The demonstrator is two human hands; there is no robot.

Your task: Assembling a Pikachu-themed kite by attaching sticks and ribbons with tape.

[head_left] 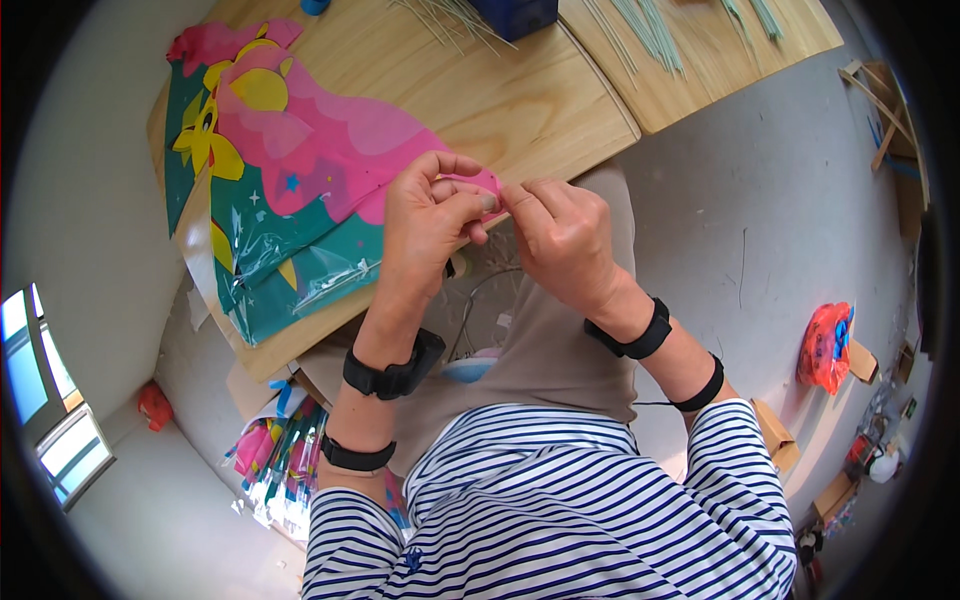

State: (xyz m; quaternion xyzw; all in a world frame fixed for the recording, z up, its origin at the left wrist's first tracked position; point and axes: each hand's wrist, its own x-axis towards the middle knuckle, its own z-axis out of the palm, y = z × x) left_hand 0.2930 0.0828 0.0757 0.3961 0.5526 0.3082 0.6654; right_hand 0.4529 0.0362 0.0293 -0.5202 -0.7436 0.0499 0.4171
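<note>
A thin printed plastic sheet (345,135), pink and teal with yellow cartoon figures and stars, looks like a kite sail. It lies spread over the left part of the wooden table (545,105), its glossy teal part near the front edge. The sheet's pink tip reaches the table's edge in front of me. My left hand (425,215) pinches this tip between thumb and fingers. Close against it, my right hand (565,235) is closed with thumb and forefinger pressed together at the same tip. Whatever small part lies between the fingertips is hidden.
Several thin pale rods (652,38) lie at the table's far side, beside a dark blue bin (515,14). Below the table at left is a bundle of folded colourful sheets (285,455). A red plastic bag (825,348) and cardboard pieces sit on the right floor.
</note>
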